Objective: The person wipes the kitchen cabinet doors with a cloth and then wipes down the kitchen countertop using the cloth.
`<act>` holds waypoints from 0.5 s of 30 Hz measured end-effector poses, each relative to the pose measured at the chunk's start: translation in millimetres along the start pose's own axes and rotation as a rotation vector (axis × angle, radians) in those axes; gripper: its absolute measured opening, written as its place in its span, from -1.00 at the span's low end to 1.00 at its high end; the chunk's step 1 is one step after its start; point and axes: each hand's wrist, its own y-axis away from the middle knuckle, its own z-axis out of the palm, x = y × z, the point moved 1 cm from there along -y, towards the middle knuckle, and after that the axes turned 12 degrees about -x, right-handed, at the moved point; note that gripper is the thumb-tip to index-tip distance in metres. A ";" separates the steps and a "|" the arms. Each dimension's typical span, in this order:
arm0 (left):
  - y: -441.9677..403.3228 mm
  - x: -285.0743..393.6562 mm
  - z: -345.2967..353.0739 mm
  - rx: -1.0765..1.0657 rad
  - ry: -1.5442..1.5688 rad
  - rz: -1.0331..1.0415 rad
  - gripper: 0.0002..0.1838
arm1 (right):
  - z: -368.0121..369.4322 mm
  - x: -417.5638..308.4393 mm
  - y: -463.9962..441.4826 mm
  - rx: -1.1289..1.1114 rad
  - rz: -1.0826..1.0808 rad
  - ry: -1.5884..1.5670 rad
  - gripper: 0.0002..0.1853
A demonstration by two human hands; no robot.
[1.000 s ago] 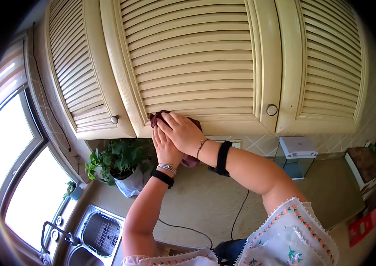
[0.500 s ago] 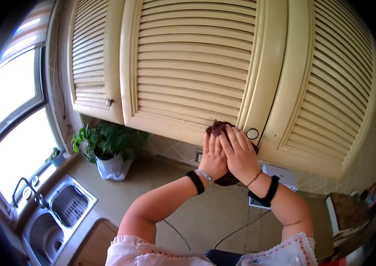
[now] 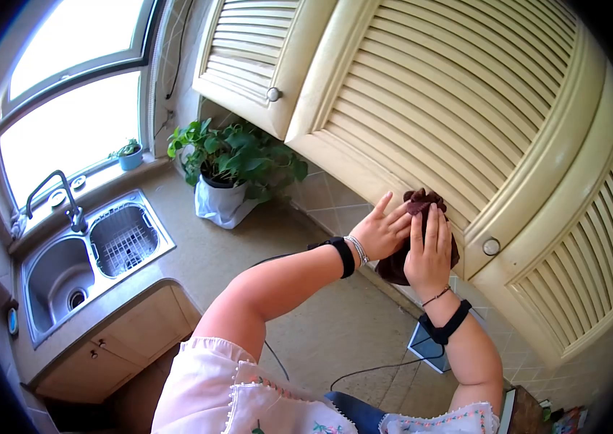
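Observation:
A dark brown cloth is bunched against the lower edge of the cream louvred cabinet door. My right hand holds it there, fingers straight and close together over the fabric. To its left, my left hand is open, with the thumb spread and the fingertips touching the cloth beside the right fingers. Part of the cloth hangs below the door edge, between and under both hands. A round metal knob sits on the door just right of my right hand.
Below the cabinets runs a countertop with a dark cable on it. A leafy potted plant stands in the corner. A double steel sink with a tap lies under the window at left.
The view has swung left and tilted, bringing more of the sink and window in. My left hand has separated somewhat from my right, its thumb now spread; the cloth is still against the door.

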 end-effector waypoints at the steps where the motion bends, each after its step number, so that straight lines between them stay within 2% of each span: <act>1: 7.4 -11.9 2.2 -0.033 -0.059 0.003 -0.48 | 4.7 -7.1 -9.8 -0.009 -0.020 -0.006 -0.51; 10: 69.1 -136.3 0.2 -0.161 -0.285 -0.166 -0.60 | 49.3 -88.5 -114.7 -0.037 -0.111 -0.103 -0.48; 11: 76.8 -149.0 7.9 -0.223 -0.257 -0.207 -0.55 | 52.3 -96.8 -127.0 -0.042 -0.119 -0.116 -0.48; 13: 86.0 -164.8 7.3 -0.181 -0.333 -0.291 -0.49 | 59.5 -111.5 -149.5 -0.055 -0.131 -0.149 -0.47; 15: 93.7 -169.7 14.6 -0.288 -0.266 -0.430 -0.37 | 66.3 -124.7 -168.1 -0.026 -0.133 -0.272 -0.47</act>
